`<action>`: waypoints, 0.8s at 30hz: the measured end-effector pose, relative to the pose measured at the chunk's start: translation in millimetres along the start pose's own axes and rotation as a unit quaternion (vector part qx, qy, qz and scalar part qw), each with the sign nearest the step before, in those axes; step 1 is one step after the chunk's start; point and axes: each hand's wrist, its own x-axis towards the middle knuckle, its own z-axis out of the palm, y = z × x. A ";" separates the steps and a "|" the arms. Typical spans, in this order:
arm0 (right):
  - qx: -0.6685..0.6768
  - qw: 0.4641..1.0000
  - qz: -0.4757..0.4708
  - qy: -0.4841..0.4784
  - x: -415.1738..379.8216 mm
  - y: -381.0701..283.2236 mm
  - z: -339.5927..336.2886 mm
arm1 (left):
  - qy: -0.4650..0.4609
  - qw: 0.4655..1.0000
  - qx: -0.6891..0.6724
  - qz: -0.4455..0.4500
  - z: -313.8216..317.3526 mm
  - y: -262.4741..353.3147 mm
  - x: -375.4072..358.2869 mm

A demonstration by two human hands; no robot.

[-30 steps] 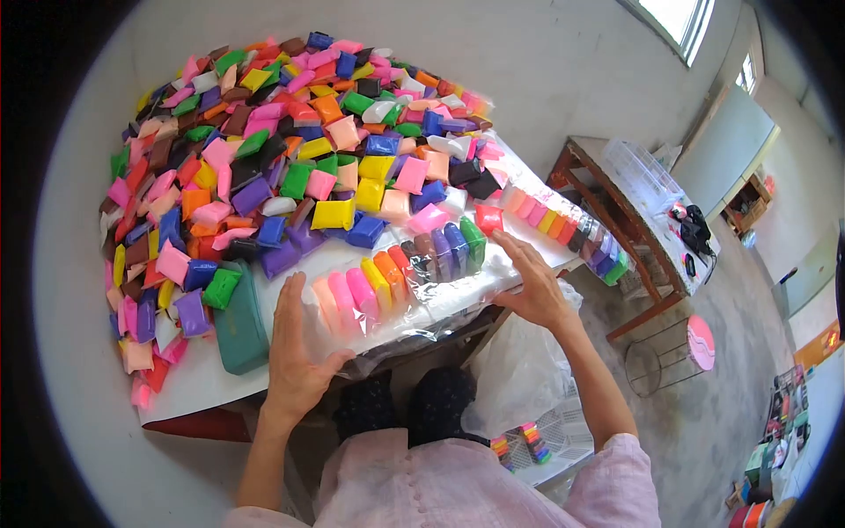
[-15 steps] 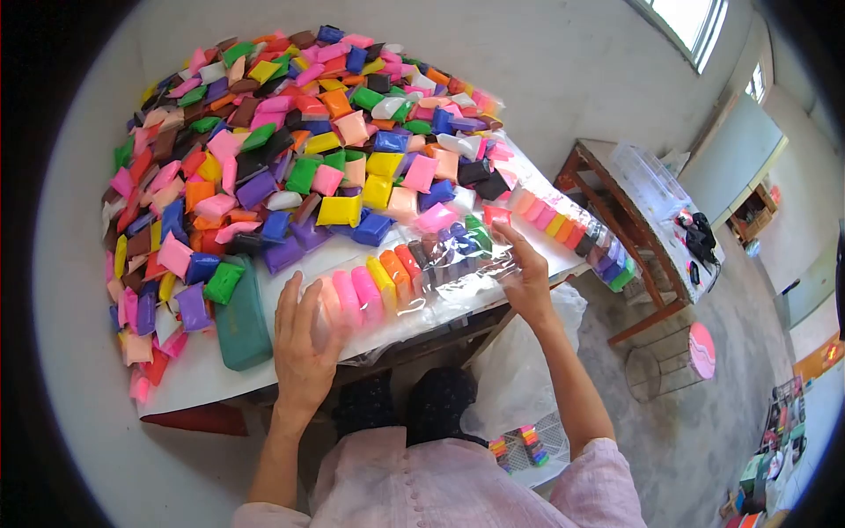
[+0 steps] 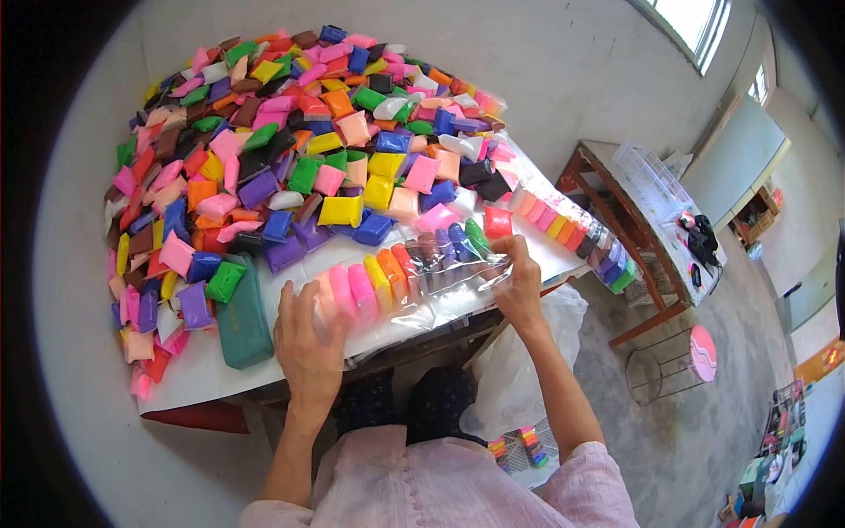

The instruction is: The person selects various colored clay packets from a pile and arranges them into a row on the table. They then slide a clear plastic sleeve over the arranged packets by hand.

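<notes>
A clear plastic bag holds a row of small coloured packets, running from peach and pink through yellow, orange and brown to blue and green. It lies at the front edge of the white table. My right hand pinches the bag's right end, fingers closed on the film. Around the left end, beside the peach packet, my left hand curls with its thumb blurred over the plastic. Just beyond my right fingers sits a red packet.
A large heap of loose coloured packets covers the back and left of the table. A green case lies left of my left hand. Another filled bag rests at the right edge. Below hangs a translucent bag; a stool stands right.
My right hand has drawn slightly down, its fingers closing on the bag's end and uncovering more of the red packet. The left hand's fingers and thumb have shifted slightly at the left end.
</notes>
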 end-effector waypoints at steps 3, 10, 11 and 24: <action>0.005 0.999 -0.012 -0.032 0.8 -6.0 -6.8 | -0.002 1.000 -0.005 -0.005 -1.2 0.2 0.6; -0.017 0.995 -0.089 -0.040 7.9 -15.6 -12.2 | -0.009 1.000 -0.003 0.007 -4.9 -0.3 1.3; -0.030 0.996 -0.069 -0.046 7.0 -16.5 -10.2 | -0.007 1.000 0.000 0.010 -4.0 -0.8 1.7; -0.092 0.994 -0.056 -0.027 15.6 -19.8 -5.0 | -0.028 0.993 -0.104 -0.039 0.7 -5.5 27.3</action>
